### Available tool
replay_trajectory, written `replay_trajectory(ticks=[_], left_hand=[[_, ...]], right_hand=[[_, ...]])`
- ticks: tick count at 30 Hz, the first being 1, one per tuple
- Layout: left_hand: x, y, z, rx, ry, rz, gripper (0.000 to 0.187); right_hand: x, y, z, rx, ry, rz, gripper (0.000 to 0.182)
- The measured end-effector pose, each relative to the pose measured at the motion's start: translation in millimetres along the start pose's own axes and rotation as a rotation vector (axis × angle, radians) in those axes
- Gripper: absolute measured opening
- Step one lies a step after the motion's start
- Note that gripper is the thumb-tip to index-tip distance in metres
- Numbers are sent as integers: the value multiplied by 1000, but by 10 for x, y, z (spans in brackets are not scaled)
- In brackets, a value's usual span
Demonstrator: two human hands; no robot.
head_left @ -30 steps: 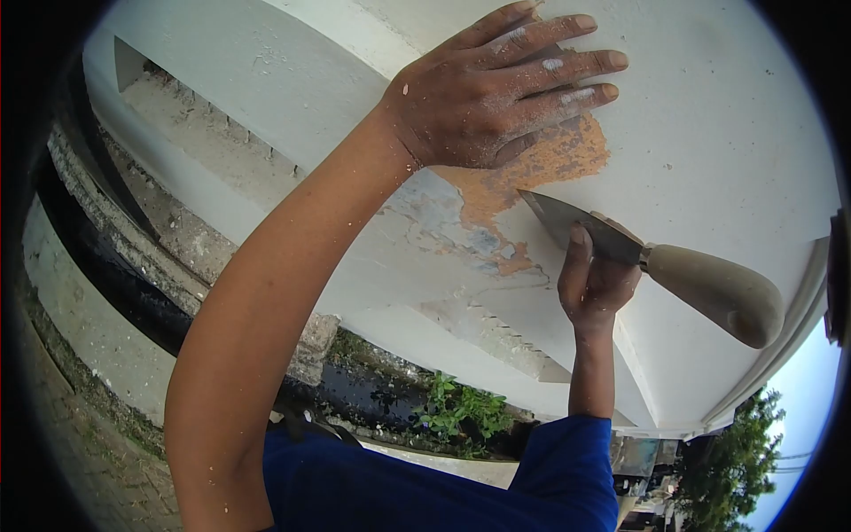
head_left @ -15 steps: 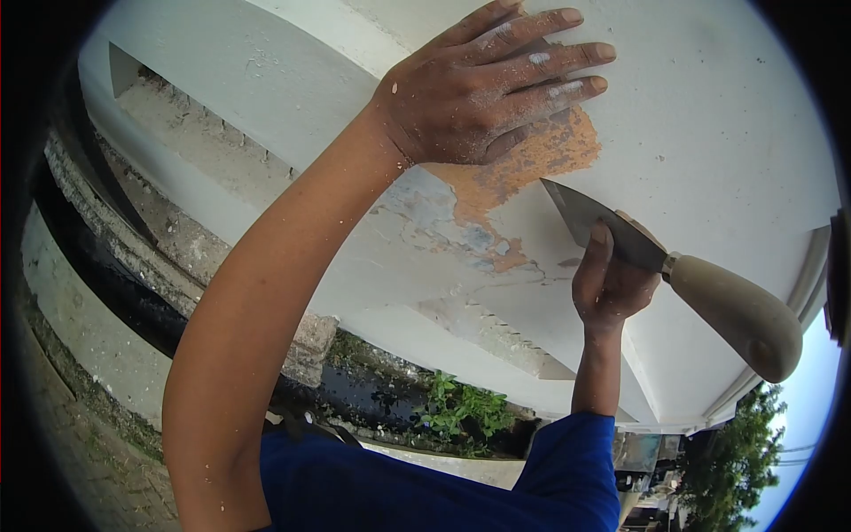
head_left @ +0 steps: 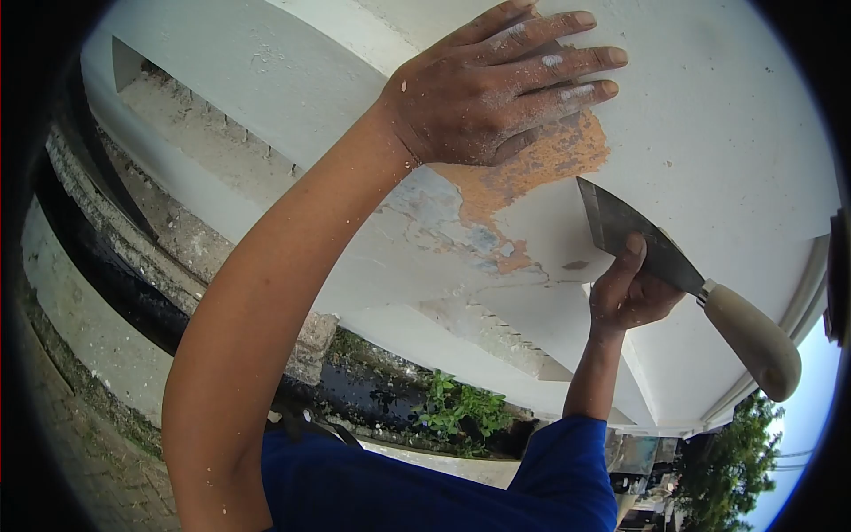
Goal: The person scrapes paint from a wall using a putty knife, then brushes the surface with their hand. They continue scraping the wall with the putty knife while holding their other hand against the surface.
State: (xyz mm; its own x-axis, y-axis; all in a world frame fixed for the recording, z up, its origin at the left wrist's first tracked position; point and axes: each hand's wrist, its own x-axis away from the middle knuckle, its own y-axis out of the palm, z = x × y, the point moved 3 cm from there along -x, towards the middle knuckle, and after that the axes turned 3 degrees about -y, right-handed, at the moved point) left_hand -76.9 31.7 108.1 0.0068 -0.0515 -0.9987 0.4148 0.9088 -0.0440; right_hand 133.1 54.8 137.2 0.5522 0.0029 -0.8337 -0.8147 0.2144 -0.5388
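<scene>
My left hand point(head_left: 496, 84) lies flat with spread fingers against a white painted wall point(head_left: 709, 115), covering the upper edge of a patch of bare orange surface point(head_left: 541, 160) where paint has come off. My right hand point(head_left: 631, 293) grips a metal scraper point(head_left: 634, 230) with a pale wooden handle point(head_left: 753, 341). Its blade edge touches the white paint just right of the patch. Grey and blue flaked areas point(head_left: 443, 213) spread left and below the patch.
A recessed concrete ledge point(head_left: 204, 151) runs along the wall at the left. Below are a dark wet channel with green plants point(head_left: 461, 408) and paving point(head_left: 97, 461). Trees point(head_left: 727, 470) and sky show at the lower right. My sleeves are blue.
My right hand has drawn the scraper to the right and slightly down, away from the middle of the orange patch. The left hand has stayed pressed on the wall.
</scene>
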Motion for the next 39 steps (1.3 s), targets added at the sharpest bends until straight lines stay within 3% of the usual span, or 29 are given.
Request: replay_trajectory(ticks=[1, 2, 4, 5, 6, 9, 12, 14, 17, 19, 21, 22, 25, 27, 29, 31, 32, 35, 36, 38, 39], left_hand=[[25, -12, 16, -14, -23, -41, 36], [17, -27, 12, -30, -31, -76, 36], [2, -20, 23, -49, -22, -81, 36], [15, 5, 23, -53, -9, -50, 36], [-12, 2, 20, -66, 6, -15, 36], [-5, 7, 19, -26, -15, -2, 35], [-23, -13, 40, -83, -13, -22, 35], [-43, -44, 64, -93, -40, -91, 36], [-9, -10, 45, -76, -40, -61, 36], [-23, -4, 29, -76, -15, -22, 36], [-4, 7, 31, -93, -10, -7, 36], [17, 8, 33, -88, -16, -18, 36], [-31, -8, 33, -92, -15, -60, 37], [-29, -32, 50, -122, -38, -113, 37], [10, -9, 33, -101, -24, -66, 37], [-10, 17, 28, -74, -4, -32, 37], [-8, 27, 25, -58, -6, -25, 37], [19, 4, 30, -56, -16, -34, 37], [8, -1, 21, -66, -6, -40, 38], [3, 19, 12, -33, -8, -20, 38], [-2, 15, 14, -16, -12, -9, 38]], right_hand=[[-1, -31, 6, -76, 123, 110, 31], [25, -25, 53, -64, -68, 35, 31], [-96, -108, -17, 201, -202, -234, 41], [-108, -126, -26, 310, -174, -267, 44], [-87, -124, 41, 183, -189, -115, 45], [-7, -144, 117, 63, -32, 34, 43], [-53, -103, 61, 81, -164, -43, 40], [-48, -176, 105, 21, -19, -44, 46], [81, -43, 119, 98, -15, -143, 28], [-9, 20, 19, -50, -267, -265, 33], [-17, -97, 116, -86, 53, 39, 36], [-71, -93, 89, -90, 157, 72, 31], [-115, 46, -51, 84, -307, -190, 24], [-105, -74, 76, -35, 44, 52, 38], [-11, -30, 106, -63, 51, 87, 34], [-29, 89, -63, 98, -316, -294, 28], [-27, 112, -66, -7, -325, -261, 31], [98, -15, 89, -161, 138, 2, 38], [113, 68, 50, -27, -12, -80, 36], [43, 124, -59, -52, -226, -225, 26], [17, 96, -48, -74, -129, -150, 23]])
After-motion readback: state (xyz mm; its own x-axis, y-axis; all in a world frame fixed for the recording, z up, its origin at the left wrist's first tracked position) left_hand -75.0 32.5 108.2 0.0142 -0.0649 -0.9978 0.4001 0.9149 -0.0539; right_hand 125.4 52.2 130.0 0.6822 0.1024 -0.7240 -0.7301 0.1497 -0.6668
